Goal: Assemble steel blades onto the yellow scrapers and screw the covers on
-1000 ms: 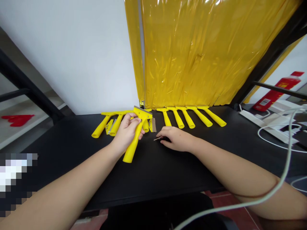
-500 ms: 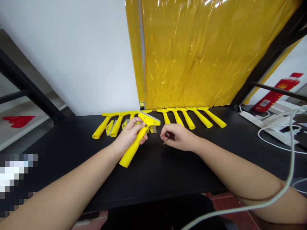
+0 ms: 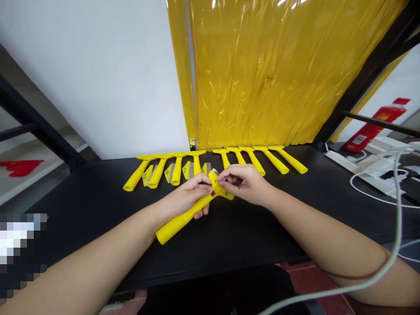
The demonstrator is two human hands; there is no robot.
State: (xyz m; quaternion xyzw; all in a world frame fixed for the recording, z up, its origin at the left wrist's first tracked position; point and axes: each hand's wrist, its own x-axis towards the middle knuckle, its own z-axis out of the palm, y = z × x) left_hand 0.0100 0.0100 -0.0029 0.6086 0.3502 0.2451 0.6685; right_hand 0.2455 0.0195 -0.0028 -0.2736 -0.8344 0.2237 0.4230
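My left hand (image 3: 196, 194) is wrapped round the neck of a yellow scraper (image 3: 183, 221), whose hollow handle slants down to the left. My right hand (image 3: 244, 183) is closed in a pinch against the scraper's head, thumb and forefinger at its face. Whatever small thing those fingertips hold is hidden. A screw shows on the right part of the head. Behind my hands, more yellow scraper handles (image 3: 256, 162) lie in a row. Small yellow head pieces with metal plates (image 3: 188, 170) lie between the handles on the left.
Everything lies on a black table (image 3: 183, 258). A yellow plastic curtain (image 3: 262, 78) and a white panel (image 3: 114, 78) stand behind. On the right are a red bottle (image 3: 374, 127), white boxes (image 3: 377, 168) and a loose pale cable (image 3: 398, 197) crossing over my right forearm.
My left hand has brought the scraper a little right and down, turning its head. My right hand, earlier apart from it, now touches the head with pinched fingers.
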